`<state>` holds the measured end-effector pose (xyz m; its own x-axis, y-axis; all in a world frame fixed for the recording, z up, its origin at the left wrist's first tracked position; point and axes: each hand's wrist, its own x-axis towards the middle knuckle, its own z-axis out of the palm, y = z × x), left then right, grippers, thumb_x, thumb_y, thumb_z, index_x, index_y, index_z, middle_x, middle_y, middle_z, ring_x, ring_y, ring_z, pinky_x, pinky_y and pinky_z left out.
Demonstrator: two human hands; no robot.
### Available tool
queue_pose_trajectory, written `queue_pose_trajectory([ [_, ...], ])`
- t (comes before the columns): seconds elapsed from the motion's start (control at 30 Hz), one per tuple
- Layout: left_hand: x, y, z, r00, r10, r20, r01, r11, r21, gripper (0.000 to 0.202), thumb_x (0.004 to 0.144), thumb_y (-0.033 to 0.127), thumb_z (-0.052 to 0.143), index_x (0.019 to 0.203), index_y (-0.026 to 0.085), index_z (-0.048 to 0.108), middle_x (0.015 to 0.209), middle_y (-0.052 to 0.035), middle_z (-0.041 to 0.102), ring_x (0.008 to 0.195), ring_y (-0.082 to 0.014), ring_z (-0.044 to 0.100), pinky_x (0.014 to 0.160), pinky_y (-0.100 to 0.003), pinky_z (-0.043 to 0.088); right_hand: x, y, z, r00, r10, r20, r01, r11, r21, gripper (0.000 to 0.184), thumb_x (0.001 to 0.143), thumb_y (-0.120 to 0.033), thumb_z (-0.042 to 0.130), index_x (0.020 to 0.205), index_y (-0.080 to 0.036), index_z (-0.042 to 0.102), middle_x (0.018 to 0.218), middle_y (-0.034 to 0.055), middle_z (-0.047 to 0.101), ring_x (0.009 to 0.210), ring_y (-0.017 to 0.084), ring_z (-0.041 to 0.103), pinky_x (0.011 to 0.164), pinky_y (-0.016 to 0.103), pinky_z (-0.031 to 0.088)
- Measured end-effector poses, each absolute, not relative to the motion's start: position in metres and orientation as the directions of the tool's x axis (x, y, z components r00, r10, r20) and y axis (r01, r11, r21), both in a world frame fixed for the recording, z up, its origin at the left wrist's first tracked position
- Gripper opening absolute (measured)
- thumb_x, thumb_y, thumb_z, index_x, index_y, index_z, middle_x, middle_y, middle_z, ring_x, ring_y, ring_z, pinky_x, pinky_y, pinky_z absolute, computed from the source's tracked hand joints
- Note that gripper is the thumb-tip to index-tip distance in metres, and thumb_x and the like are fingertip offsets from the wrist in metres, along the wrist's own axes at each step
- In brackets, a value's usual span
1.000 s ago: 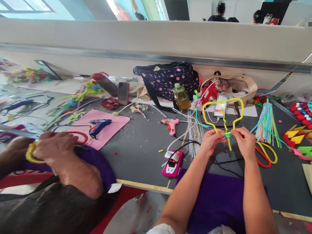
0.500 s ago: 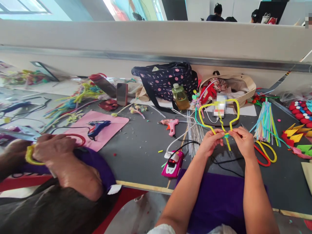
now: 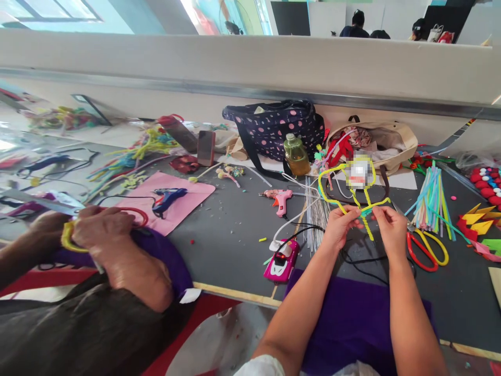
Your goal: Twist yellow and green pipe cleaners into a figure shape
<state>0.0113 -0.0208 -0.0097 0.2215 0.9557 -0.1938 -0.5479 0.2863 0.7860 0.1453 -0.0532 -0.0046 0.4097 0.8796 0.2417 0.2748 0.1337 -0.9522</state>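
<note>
Both of my hands are raised over the table around a yellow pipe cleaner (image 3: 321, 184) bent into loops. My left hand (image 3: 340, 224) pinches it just left of the middle, where teal strands wrap the crossing. My right hand (image 3: 391, 227) has its fingers closed at the right side of that crossing; the fingertips partly cover what they grip. A twisted yellow stem points down between the hands. One yellow end sticks out above my right fingers. Beside my right wrist lie scissors (image 3: 441, 248) with red and yellow handles.
A pink glue gun (image 3: 279, 201), a magenta power strip (image 3: 281, 266) and thin wires lie to the left. Behind are a bottle (image 3: 296, 156) and a dark bag (image 3: 274, 128). Pastel pipe cleaners (image 3: 432, 201) stand right. A co-worker's hand (image 3: 104, 230) works at far left.
The right-hand yellow loop has come out of its wide shape: it is narrower, and an end now juts right above my right hand. The view has shifted slightly left.
</note>
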Motion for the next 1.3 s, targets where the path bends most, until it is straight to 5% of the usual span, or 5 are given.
queue_pose_trajectory([
  [0.13, 0.012, -0.023, -0.009, 0.27, 0.947, -0.176, -0.515, 0.296, 0.805, 0.027, 0.056, 0.029, 0.085, 0.07, 0.012, 0.07, 0.062, 0.0005, 0.062, 0.047, -0.0068, 0.052, 0.049, -0.025, 0.053, 0.138, -0.049, -0.005, 0.375, 0.926, 0.036, -0.07, 0.067, -0.995, 0.034, 0.069, -0.05, 0.073, 0.073, -0.017, 0.067, 0.054, -0.0035, 0.056, 0.045, 0.009, 0.042, 0.041, 0.022, 0.032],
  [0.27, 0.011, -0.022, -0.009, 0.299, 0.946, -0.127, -0.523, 0.274, 0.807, 0.03, 0.06, 0.035, 0.084, 0.073, 0.011, 0.071, 0.065, -0.0016, 0.064, 0.051, -0.0087, 0.056, 0.051, -0.024, 0.053, 0.134, -0.048, -0.004, 0.421, 0.907, -0.014, -0.225, 0.09, -0.97, 0.03, 0.064, -0.044, 0.078, 0.069, -0.017, 0.067, 0.055, -0.0032, 0.057, 0.048, 0.009, 0.047, 0.043, 0.021, 0.038],
  [0.6, 0.01, -0.017, -0.016, 0.361, 0.927, -0.101, -0.531, 0.293, 0.795, 0.038, 0.069, 0.045, 0.076, 0.084, 0.01, 0.073, 0.08, -0.0104, 0.071, 0.065, -0.0146, 0.064, 0.053, -0.023, 0.053, 0.134, -0.045, -0.006, 0.43, 0.901, -0.061, -0.331, 0.094, -0.939, 0.03, 0.061, -0.041, 0.08, 0.073, -0.017, 0.068, 0.057, -0.0032, 0.058, 0.05, 0.01, 0.051, 0.044, 0.022, 0.043],
  [1.07, 0.009, -0.014, -0.019, 0.294, 0.948, -0.124, -0.593, 0.282, 0.754, 0.038, 0.07, 0.038, 0.078, 0.097, 0.012, 0.072, 0.097, -0.0141, 0.075, 0.083, -0.0218, 0.071, 0.069, -0.027, 0.055, 0.134, -0.043, -0.013, 0.462, 0.887, 0.015, -0.284, 0.163, -0.945, 0.026, 0.064, -0.039, 0.079, 0.073, -0.016, 0.069, 0.062, -0.0026, 0.061, 0.053, 0.009, 0.051, 0.046, 0.021, 0.043],
  [1.3, 0.008, -0.009, -0.019, 0.298, 0.952, -0.069, -0.714, 0.27, 0.645, 0.042, 0.077, 0.04, 0.073, 0.105, 0.011, 0.068, 0.112, -0.0183, 0.07, 0.105, -0.0284, 0.067, 0.09, -0.037, 0.052, 0.133, -0.042, -0.018, 0.385, 0.923, -0.025, -0.276, 0.089, -0.957, 0.027, 0.064, -0.04, 0.079, 0.074, -0.017, 0.071, 0.063, -0.0014, 0.062, 0.053, 0.009, 0.052, 0.046, 0.021, 0.044],
])
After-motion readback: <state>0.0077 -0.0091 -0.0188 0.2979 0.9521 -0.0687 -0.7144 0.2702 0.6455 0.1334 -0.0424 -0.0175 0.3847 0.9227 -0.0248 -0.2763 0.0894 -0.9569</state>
